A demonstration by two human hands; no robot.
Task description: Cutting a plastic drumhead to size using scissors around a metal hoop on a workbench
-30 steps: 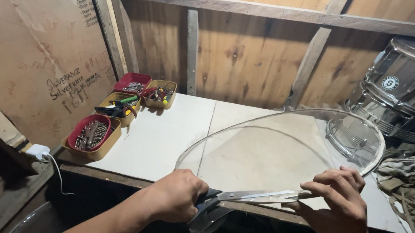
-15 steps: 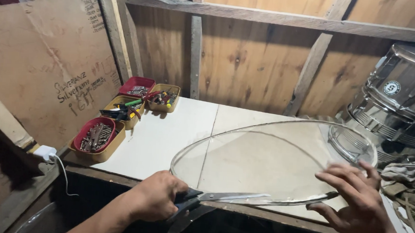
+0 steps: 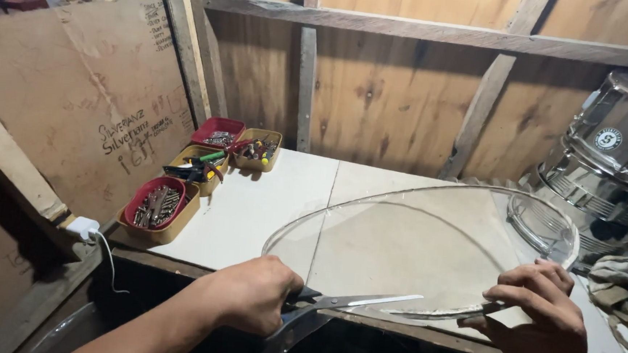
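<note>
A large round sheet of clear plastic [image 3: 411, 248] lies over the white tabletop [image 3: 254, 209] in front of me. My left hand [image 3: 252, 303] grips the handles of a pair of black-handled scissors [image 3: 350, 302], whose blades are parted along the sheet's near edge. A loose curled strip hangs down below the scissors. On the right, my right hand [image 3: 537, 328] pinches the sheet's near edge and holds it up off the table.
Several small trays of screws and hand tools [image 3: 198, 169] line the table's left side. Stacked shiny metal drum shells [image 3: 605, 172] stand at the right, with rags [image 3: 623, 283] below them. A white plug and cable [image 3: 82, 228] sit at the left edge. Wooden walls close the back.
The view has shifted and the sheet has turned slightly. My right hand went from an open spread to pinching the edge, and the scissor blades have moved along the rim.
</note>
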